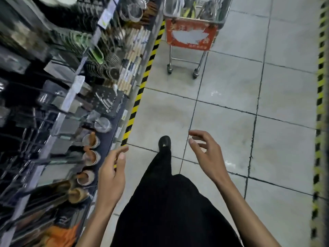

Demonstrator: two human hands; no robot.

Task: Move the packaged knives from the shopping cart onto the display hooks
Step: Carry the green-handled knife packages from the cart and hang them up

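Observation:
The shopping cart (pixel 191 35) stands at the top of the aisle, metal with a red sign on its near end. Packaged knives (pixel 195 8) lie inside its basket, blurred. The display hooks (pixel 25 139) run along the shelving on the left, several loaded with knives and utensils. My left hand (pixel 112 172) hangs beside the shelf edge with fingers loosely curled and holds nothing. My right hand (pixel 204 152) is out over the floor tiles, fingers relaxed, also empty. Both hands are well short of the cart.
Yellow-and-black hazard tape (pixel 142 82) marks the shelf base on the left, and another strip (pixel 318 122) runs down the right. Grey floor tiles (pixel 231 97) lie between me and the cart. My black trouser leg and shoe (pixel 164 142) step forward.

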